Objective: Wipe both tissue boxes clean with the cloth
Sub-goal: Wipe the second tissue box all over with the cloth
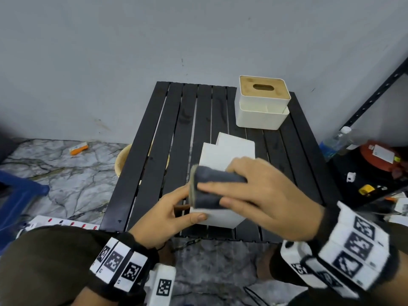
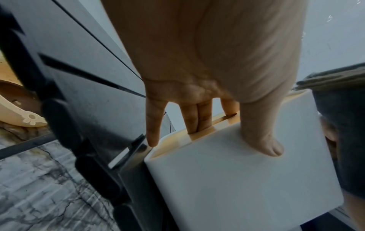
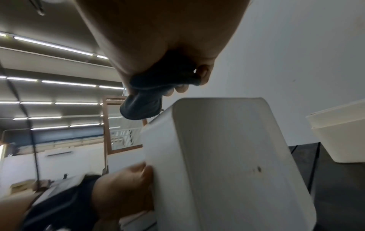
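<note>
A white tissue box [image 1: 223,155] lies on its side near the front of the black slatted table [image 1: 154,151]. My left hand [image 1: 176,212] grips its near left end, thumb [image 2: 264,140] on the white face [image 2: 247,179] and fingers [image 2: 192,118] against the wooden lid. My right hand [image 1: 249,191] holds a folded dark grey cloth [image 1: 212,186] on the upper face of the box [image 3: 227,156]; the cloth [image 3: 142,107] sticks out past the fingers. A second white tissue box [image 1: 262,104] with a wooden slotted lid stands upright at the far right of the table.
A grey wall stands behind the table. A beige basin [image 1: 121,162] sits on the marble floor under the left edge. On the right, a black shelf [image 1: 375,173] holds a bottle [image 1: 335,142] and a red item [image 1: 379,155]. A blue bin [image 1: 17,199] is at the left.
</note>
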